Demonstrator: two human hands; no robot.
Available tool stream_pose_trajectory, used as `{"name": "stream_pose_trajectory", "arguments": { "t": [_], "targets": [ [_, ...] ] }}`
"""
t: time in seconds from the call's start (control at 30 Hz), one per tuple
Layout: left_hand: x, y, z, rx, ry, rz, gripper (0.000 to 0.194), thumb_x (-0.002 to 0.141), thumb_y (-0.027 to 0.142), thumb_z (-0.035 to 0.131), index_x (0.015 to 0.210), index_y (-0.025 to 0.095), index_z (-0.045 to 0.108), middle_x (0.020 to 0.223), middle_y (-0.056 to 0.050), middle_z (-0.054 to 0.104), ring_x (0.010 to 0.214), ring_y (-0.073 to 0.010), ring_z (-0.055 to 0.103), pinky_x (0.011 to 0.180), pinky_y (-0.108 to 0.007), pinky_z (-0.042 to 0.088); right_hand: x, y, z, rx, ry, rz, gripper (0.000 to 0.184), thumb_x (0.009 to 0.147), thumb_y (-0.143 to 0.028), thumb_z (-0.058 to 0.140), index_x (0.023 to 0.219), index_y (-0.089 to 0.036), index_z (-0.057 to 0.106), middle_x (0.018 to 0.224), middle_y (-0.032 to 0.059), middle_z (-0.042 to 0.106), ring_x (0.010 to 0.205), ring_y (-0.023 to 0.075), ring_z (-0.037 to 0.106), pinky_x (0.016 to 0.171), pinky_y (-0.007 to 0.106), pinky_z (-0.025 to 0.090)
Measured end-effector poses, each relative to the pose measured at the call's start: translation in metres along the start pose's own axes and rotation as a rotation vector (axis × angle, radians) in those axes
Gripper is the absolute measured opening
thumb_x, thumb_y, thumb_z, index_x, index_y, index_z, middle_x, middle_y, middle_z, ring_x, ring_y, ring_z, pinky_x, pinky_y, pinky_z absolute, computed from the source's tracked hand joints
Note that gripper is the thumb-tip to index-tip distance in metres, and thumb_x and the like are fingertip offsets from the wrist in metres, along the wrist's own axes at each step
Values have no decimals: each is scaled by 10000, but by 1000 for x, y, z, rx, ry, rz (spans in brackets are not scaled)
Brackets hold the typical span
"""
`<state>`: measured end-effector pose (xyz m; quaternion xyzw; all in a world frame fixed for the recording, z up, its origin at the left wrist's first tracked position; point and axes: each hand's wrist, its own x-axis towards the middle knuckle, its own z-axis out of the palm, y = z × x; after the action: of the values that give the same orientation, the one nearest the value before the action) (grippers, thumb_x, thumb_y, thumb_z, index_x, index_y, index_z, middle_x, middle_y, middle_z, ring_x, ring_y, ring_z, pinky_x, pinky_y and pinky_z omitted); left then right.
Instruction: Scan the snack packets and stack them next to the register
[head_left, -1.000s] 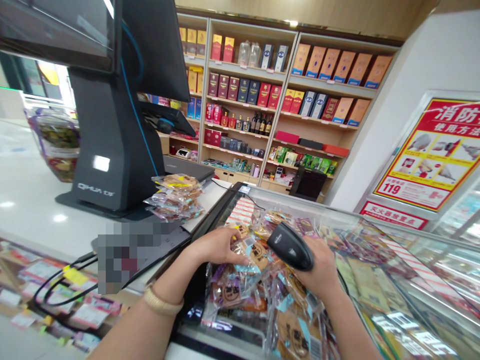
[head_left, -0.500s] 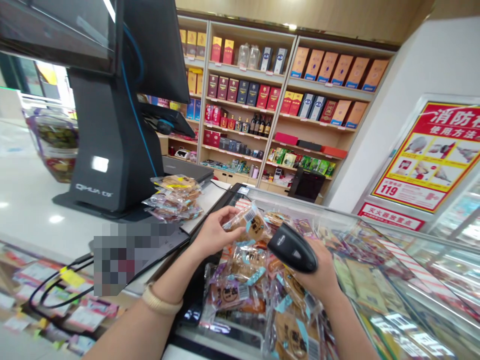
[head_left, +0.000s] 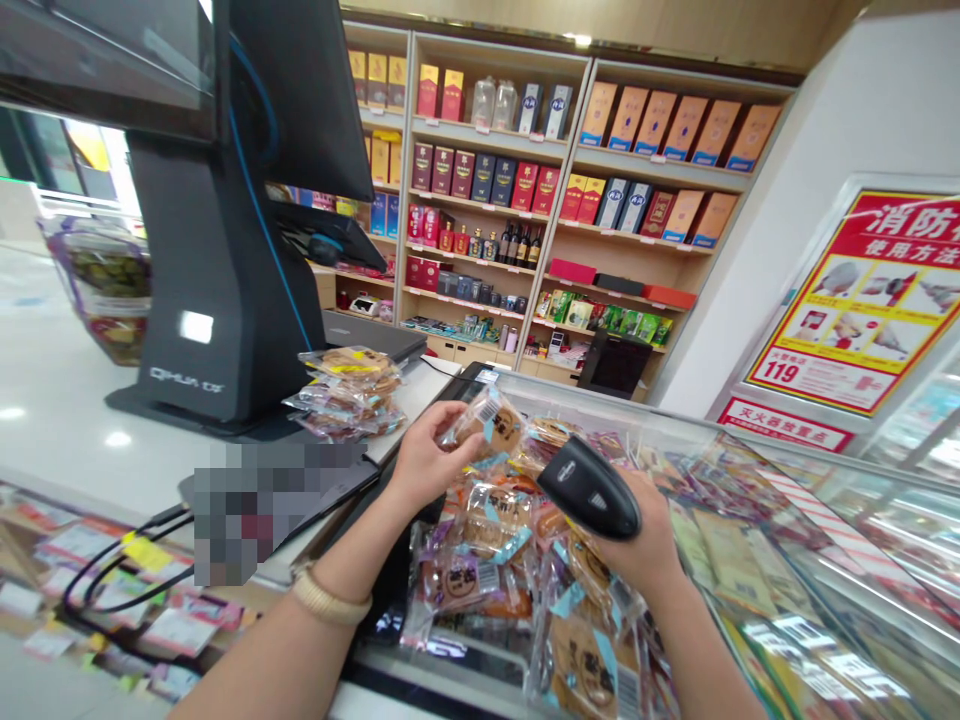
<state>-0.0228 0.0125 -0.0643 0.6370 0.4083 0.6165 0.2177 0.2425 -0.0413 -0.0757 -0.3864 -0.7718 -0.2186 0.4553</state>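
Between the thumb and fingers of my left hand (head_left: 435, 455) is a clear packet of round biscuits (head_left: 496, 425), tilted up with its barcode showing. My right hand (head_left: 645, 540) is wrapped round a black barcode scanner (head_left: 591, 487), whose head points left toward that packet. The scanner's handle and trigger are hidden beneath it. Under and around both hands lies a heap of similar biscuit packets (head_left: 495, 520) on the glass counter. To the left, a stack of biscuit packets (head_left: 349, 395) rests on the white counter beside the till.
A dark till stand (head_left: 217, 280) with screens rises on the left. In front of it lies a dark device, partly blurred out, with black cables (head_left: 90, 585). The glass case (head_left: 750, 560) holds packaged goods. Behind stand shelves of boxes (head_left: 487, 180).
My left hand has raised the biscuit packet slightly and turned it, so its barcode sits higher and further left. The scanner has shifted a little to the right. The view has tilted slightly.
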Motion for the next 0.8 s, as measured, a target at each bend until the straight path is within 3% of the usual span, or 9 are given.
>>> {"name": "stream_pose_trajectory", "arguments": {
  "t": [0.1,0.2,0.3,0.4,0.53,0.63,0.7,0.8],
  "targets": [
    [8,-16,-4,21,260,-130,361,741,352,648,1041,165,578,909,-37,657,724,-161,658,635,-264,541,1,-1,0,-21,16,-14,329,835,-530,591,854,-211,669,752,60,688,659,217,637,595,338,473],
    [17,-41,-8,48,293,-305,452,790,269,610,1217,168,502,919,-41,642,593,-129,641,560,-251,534,1,-1,1,-19,16,-28,329,845,-526,581,860,-209,667,768,64,695,674,216,644,597,334,470],
    [20,-64,-11,236,187,-368,512,816,181,553,1315,154,441,895,-51,636,632,-150,663,646,-285,558,1,0,2,-8,22,-35,335,840,-523,577,886,-206,676,781,67,699,701,221,654,610,336,476],
    [17,-72,-13,483,107,-341,470,811,148,521,1280,124,505,926,-101,646,900,-239,676,846,-372,537,0,1,3,1,16,-25,342,835,-521,570,899,-205,682,766,66,692,694,221,647,621,343,478],
    [6,-55,-13,692,27,-293,499,766,141,569,1263,97,566,1225,-235,574,1233,-359,517,1020,-476,418,1,1,3,-11,6,-26,319,835,-498,574,919,-206,671,735,53,678,664,215,632,611,340,466],
    [1,-40,-10,907,-57,-179,503,776,254,607,1260,117,597,1387,-249,473,1342,-417,383,1072,-546,336,0,1,3,-16,4,-17,290,828,-485,579,872,-209,659,740,55,674,664,213,623,618,338,463],
    [1,-35,-9,879,-182,-94,505,780,313,607,1255,139,615,1374,-208,516,1326,-384,419,1093,-519,327,-1,2,3,-14,-5,-11,287,826,-485,583,851,-207,651,744,59,671,662,210,614,616,334,456],
    [3,-37,-11,701,-531,-31,578,739,290,615,1302,160,590,1320,-141,600,1243,-297,535,1091,-410,369,-2,3,4,-8,-29,-12,285,832,-484,579,832,-204,635,745,60,664,655,206,604,610,330,441]
  ]
}}
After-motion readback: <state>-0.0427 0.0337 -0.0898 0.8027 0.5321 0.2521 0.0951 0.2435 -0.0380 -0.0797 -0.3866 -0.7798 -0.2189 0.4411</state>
